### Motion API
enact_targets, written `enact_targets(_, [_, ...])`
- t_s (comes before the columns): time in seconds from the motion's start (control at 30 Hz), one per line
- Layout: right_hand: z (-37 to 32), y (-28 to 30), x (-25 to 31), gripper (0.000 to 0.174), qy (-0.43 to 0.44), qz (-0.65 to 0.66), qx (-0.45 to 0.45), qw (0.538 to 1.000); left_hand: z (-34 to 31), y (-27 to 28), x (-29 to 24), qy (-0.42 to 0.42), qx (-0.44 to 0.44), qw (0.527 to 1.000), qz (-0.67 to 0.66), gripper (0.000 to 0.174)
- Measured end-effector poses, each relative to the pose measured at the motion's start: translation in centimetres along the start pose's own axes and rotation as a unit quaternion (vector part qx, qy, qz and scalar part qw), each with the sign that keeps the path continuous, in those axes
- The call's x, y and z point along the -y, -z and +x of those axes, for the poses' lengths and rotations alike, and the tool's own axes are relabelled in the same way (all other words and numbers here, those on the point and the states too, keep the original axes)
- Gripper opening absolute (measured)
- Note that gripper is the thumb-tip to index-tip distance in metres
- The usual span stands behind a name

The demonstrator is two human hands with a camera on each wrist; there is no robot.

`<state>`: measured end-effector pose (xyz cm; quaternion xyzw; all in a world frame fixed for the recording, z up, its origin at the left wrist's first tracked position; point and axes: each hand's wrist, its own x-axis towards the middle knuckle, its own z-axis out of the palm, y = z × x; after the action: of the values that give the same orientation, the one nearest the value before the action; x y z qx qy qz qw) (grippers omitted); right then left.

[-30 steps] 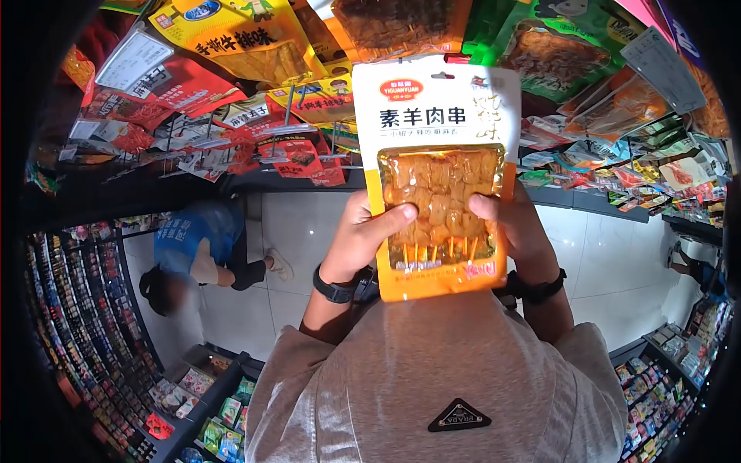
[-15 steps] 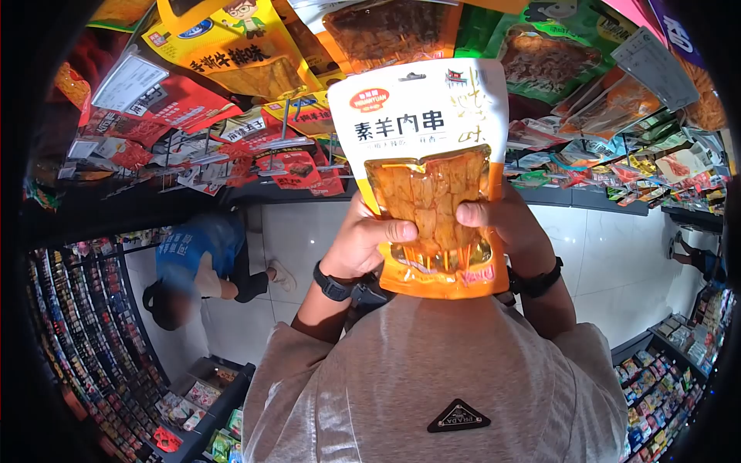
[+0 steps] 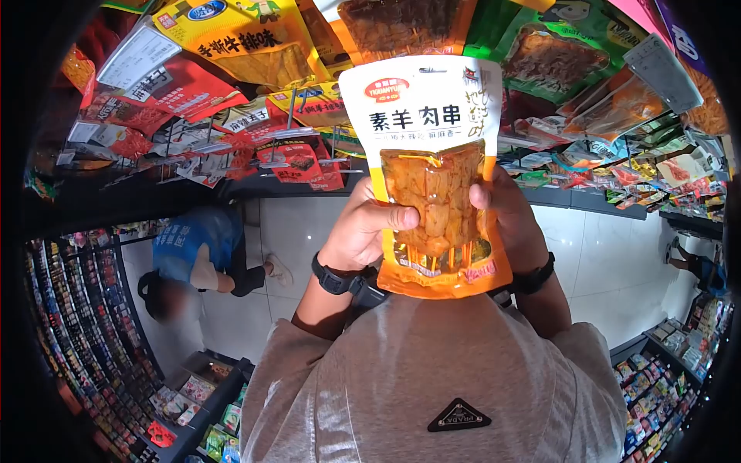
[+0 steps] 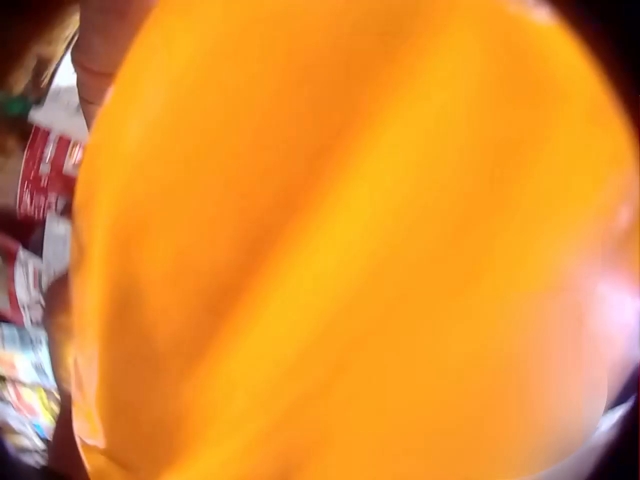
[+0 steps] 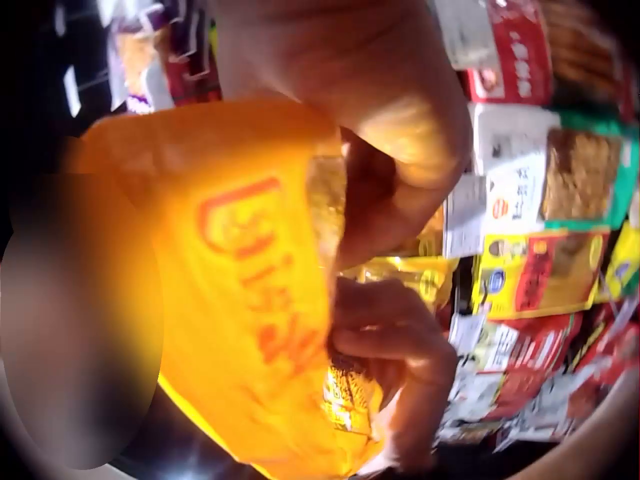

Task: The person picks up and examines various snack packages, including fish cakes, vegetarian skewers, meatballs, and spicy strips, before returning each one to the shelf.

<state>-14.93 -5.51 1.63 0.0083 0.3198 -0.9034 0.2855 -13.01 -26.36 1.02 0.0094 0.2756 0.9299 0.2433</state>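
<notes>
While left hand (image 3: 359,231) and right hand (image 3: 511,216) grip snack pouch (image 3: 423,116), packet rack (image 3: 282,135) behind, white tiled floor (image 3: 610,262) below.

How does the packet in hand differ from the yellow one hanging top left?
The held packet has a white top and orange base; the yellow packet is mostly yellow. The held packet stands upright, gripped by the left hand and right hand; the yellow packet hangs tilted, untouched. Both show brownish food and dark printed characters.
</notes>
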Motion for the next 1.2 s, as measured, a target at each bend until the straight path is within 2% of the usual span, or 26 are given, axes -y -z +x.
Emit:
enact_targets(0.1, [0.2, 0.4, 1.1, 0.045, 0.018, -0.157, -0.068, 0.985, -0.5, 0.6, -1.3, -0.023, -0.089, 0.982, 0.166, 0.043])
enact_targets(0.13, [0.1, 0.5, 1.4, 0.045, 0.018, -0.157, -0.068, 0.985, -0.6, 0.7, -1.4, -0.031, -0.119, 0.969, 0.215, 0.042])
enact_targets(0.17, [0.0, 0.6, 1.7, 0.045, 0.01, -0.17, -0.064, 0.983, -0.6, 0.6, -1.4, -0.032, -0.119, 0.969, 0.215, 0.042])
enact_targets(0.2, [0.0, 0.5, 1.9, 0.045, 0.001, -0.182, -0.06, 0.981, -0.6, 0.5, -1.4, -0.015, -0.091, 0.988, 0.122, 0.043])
enact_targets(0.23, [0.0, 0.6, 1.8, 0.049, -0.004, -0.135, -0.012, 0.991, -0.6, 0.4, -1.4, 0.001, -0.061, 0.998, 0.027, 0.044])
enact_targets(0.27, [0.2, 0.5, 1.3, 0.049, -0.004, -0.137, -0.011, 0.991, -0.5, 0.5, -1.1, 0.0, -0.06, 0.998, 0.027, 0.044])
enact_targets(0.37, [0.7, 0.7, -0.6, 0.056, -0.051, 0.03, 0.045, 0.997, 0.0, 0.2, 0.1, 0.004, 0.039, 0.994, -0.103, 0.045])
enact_targets(0.47, [1.1, -0.5, -0.4, 0.066, -0.007, -0.014, 0.013, 1.0, -0.1, 1.1, -0.4, -0.001, -0.004, 0.999, -0.036, 0.045])
enact_targets(0.5, [0.8, -0.2, 0.8, 0.059, -0.023, -0.064, -0.042, 0.997, -0.1, 0.4, -1.2, -0.006, -0.049, 0.998, 0.035, 0.039])
enact_targets(0.53, [0.9, 0.3, 1.2, 0.059, -0.021, -0.068, -0.038, 0.997, 0.0, 0.4, -1.2, -0.01, -0.046, 0.998, 0.035, 0.039])
enact_targets(0.6, [1.2, 0.7, 1.8, 0.05, 0.008, -0.275, -0.076, 0.958, 0.0, 0.5, -1.2, -0.062, -0.106, 0.953, 0.278, 0.031])
enact_targets(0.63, [1.2, -0.3, 1.6, 0.04, 0.033, -0.265, -0.105, 0.958, 0.3, 0.0, -0.9, -0.103, -0.118, 0.928, 0.338, 0.025])
enact_targets(0.67, [1.1, -0.9, 1.8, 0.04, 0.035, -0.271, -0.101, 0.957, 0.4, -0.3, -0.6, -0.11, -0.117, 0.928, 0.337, 0.025])
enact_targets(0.77, [1.2, -2.0, 2.0, 0.036, 0.083, -0.477, -0.178, 0.857, 1.1, -0.4, 0.4, -0.18, -0.183, 0.876, 0.407, 0.02])
enact_targets(0.8, [1.4, -2.4, 1.7, 0.036, 0.085, -0.482, -0.175, 0.854, 1.2, -0.5, 0.3, -0.186, -0.183, 0.876, 0.404, 0.02])
enact_targets(0.87, [1.7, -3.2, 1.0, 0.03, 0.163, -0.565, -0.214, 0.78, 1.3, -0.6, 0.2, -0.21, -0.231, 0.759, 0.571, 0.02])
enact_targets(0.9, [1.9, -3.3, 0.6, 0.028, 0.196, -0.602, -0.217, 0.743, 1.6, -0.4, 0.5, -0.236, -0.232, 0.748, 0.576, 0.02])
enact_targets(0.93, [2.0, -3.5, 0.6, 0.028, 0.196, -0.608, -0.212, 0.739, 1.6, -0.2, 0.4, -0.241, -0.235, 0.749, 0.57, 0.02])
enact_targets(1.0, [2.2, -4.0, 1.1, 0.032, 0.16, -0.564, -0.214, 0.781, 1.8, 0.1, -0.2, -0.253, -0.22, 0.774, 0.537, 0.019])
enact_targets(1.03, [2.2, -4.2, 1.8, 0.034, 0.12, -0.541, -0.224, 0.801, 1.7, -0.1, -0.6, -0.252, -0.212, 0.807, 0.491, 0.017])
enact_targets(1.07, [2.4, -4.1, 2.2, 0.034, 0.118, -0.55, -0.218, 0.797, 1.7, -0.2, -1.0, -0.258, -0.217, 0.808, 0.482, 0.017])
enact_targets(1.13, [2.8, -3.8, 3.0, 0.042, 0.086, -0.455, -0.21, 0.861, 1.5, 0.0, -1.8, -0.228, -0.158, 0.856, 0.437, 0.018])
enact_targets(1.2, [3.4, -3.1, 3.6, 0.047, 0.103, -0.449, -0.172, 0.871, 1.5, 0.4, -2.2, -0.214, -0.155, 0.867, 0.423, 0.019])
